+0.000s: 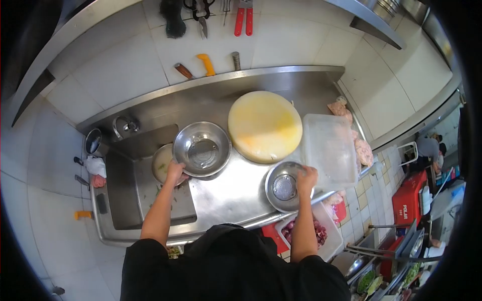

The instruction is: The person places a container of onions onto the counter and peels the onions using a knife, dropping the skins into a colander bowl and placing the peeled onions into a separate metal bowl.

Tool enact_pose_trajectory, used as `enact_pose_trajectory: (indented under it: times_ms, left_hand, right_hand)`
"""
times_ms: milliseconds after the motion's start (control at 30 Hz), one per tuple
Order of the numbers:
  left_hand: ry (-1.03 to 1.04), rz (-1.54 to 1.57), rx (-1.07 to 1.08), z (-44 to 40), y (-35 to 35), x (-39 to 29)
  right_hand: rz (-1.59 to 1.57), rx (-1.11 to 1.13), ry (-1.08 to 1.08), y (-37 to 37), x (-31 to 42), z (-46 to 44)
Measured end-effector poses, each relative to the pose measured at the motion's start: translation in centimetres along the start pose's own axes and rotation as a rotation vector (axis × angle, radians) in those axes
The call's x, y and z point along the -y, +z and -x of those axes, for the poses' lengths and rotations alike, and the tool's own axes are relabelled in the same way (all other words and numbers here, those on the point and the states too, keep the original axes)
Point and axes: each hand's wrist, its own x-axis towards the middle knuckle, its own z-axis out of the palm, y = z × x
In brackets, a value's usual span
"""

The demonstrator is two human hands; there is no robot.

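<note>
Both hands grip bowls (round) facing upward.

Beside the left hand, a steel bowl partly covers the sink bowl; below the right hand, the forearm hides part of an onion tub.

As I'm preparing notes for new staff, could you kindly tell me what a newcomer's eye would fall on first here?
Probably the thick, yellowish round board on the steel counter, near the picture's centre. Next come the large bowl in the left hand, by the sink, and the small bowl in the right hand, near the counter's front edge. The red-handled tool high on the wall also stands out.
</note>
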Motion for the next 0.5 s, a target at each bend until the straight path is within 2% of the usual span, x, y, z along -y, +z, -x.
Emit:
enact_pose_trajectory:
  times_ms: [33, 133, 200, 267, 333, 367, 400, 467, 500]
  left_hand:
    - [-0.059, -0.211, 0.051, -0.2, -0.5, -2.3]
    - [0.443, -0.975, -0.408, -2.3, -0.2, -6.5]
    - [0.632, -0.857, -0.283, -5.0, 0.3, -12.2]
    - [0.686, -0.679, -0.143, -6.1, 2.8, -18.6]
    - [0.867, -0.525, -0.072, -9.0, 5.9, -23.3]
    - [0.821, -0.522, -0.069, -11.3, 7.5, -25.5]
    - [0.775, -0.519, -0.067, -13.6, 9.2, -27.3]
    - [0.649, -0.457, -0.160, -15.9, 12.4, -30.3]
    - [0.639, -0.493, -0.221, -16.6, 13.6, -31.7]
  right_hand:
    - [0.050, -0.011, 0.011, -0.5, -0.9, 0.3]
    - [0.132, -0.026, 0.131, -1.1, -3.8, 2.2]
    - [0.071, -0.008, 0.184, -1.0, -5.5, 4.2]
    - [-0.079, 0.031, 0.177, -0.6, -7.2, 6.1]
    - [-0.196, 0.153, 0.324, -1.3, -6.9, 7.5]
    - [-0.256, 0.215, 0.396, -1.8, -6.1, 8.2]
    - [-0.235, 0.189, 0.369, -1.9, -5.4, 9.1]
    - [-0.192, 0.137, 0.320, -1.7, -3.8, 11.2]
    - [-0.272, 0.157, 0.376, -1.6, -3.3, 11.9]
